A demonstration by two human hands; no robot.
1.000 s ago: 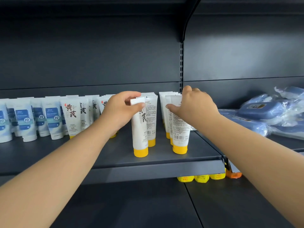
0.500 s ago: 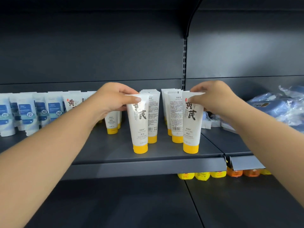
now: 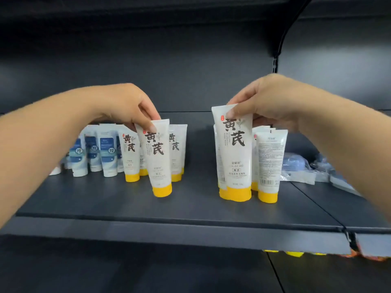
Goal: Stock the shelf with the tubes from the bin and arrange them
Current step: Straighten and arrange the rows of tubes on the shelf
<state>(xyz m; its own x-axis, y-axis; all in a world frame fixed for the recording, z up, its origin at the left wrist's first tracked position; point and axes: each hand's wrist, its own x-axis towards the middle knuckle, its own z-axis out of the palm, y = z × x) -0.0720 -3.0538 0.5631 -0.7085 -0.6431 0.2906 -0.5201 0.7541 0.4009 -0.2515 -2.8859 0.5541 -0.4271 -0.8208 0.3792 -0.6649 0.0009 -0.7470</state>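
Two yellow-capped tubes are held at once on the dark shelf [image 3: 190,210], one in each grip. The left hand [image 3: 129,106] is closed on the crimped top of the left tube [image 3: 157,159], pinched between thumb and fingertips; the tube stands cap-down, its long axis near vertical with the top leaning slightly left, label facing out. Its cap is seen at the shelf surface, though whether it rests there or is just lifted cannot be told. It stands in front of a cluster of like tubes [image 3: 131,157], with blue-labelled tubes [image 3: 106,153] further left.

The right hand [image 3: 273,102] is closed in the same way on the top edge of the right tube [image 3: 233,153], which is also upright and label-out, its cap low at the front of the right-hand group. Just beside it on the right stands a back-facing tube [image 3: 269,163], showing fine print and a barcode. Blue wrapped packs [image 3: 296,163] lie further right on the neighbouring shelf.

Each tube hangs straight below its own grip, so the coming move is judged to turn on the bare gap of shelf between the two groups: the left tube lies nearer its cluster, the right tube nearer its own row. The back-facing tube is nearest the right hand and would probably need turning.
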